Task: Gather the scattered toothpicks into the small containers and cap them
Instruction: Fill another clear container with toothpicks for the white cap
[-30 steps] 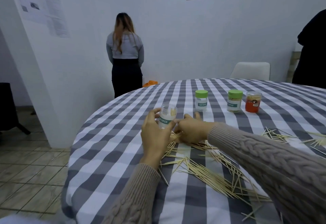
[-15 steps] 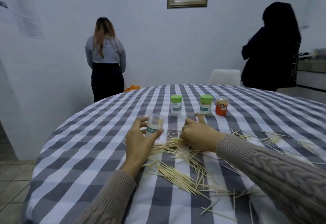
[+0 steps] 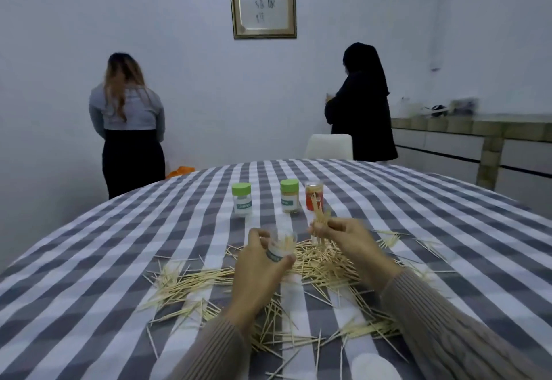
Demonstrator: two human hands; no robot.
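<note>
- Left hand [image 3: 259, 263] gripping an uncapped clear toothpick jar [image 3: 280, 244], tilted, a few picks inside, lifted above the checked tablecloth [image 3: 98, 260].
- Right hand [image 3: 343, 234] pinching a toothpick bundle [image 3: 320, 219] at 3 o'clock of that jar, just beside.
- Loose toothpicks [image 3: 313, 263] strewn under both hands.
- At 12 o'clock: two green-capped jars [image 3: 242, 199] and a red jar [image 3: 313, 199].

Your left hand [image 3: 257, 269] is raised in front of you, fingers and thumb curled round a small clear container [image 3: 280, 245]. Your right hand [image 3: 343, 237] is lifted just beside it, pinching a bundle of toothpicks [image 3: 321, 219]. Both forearms reach forward in knit sleeves.
</note>
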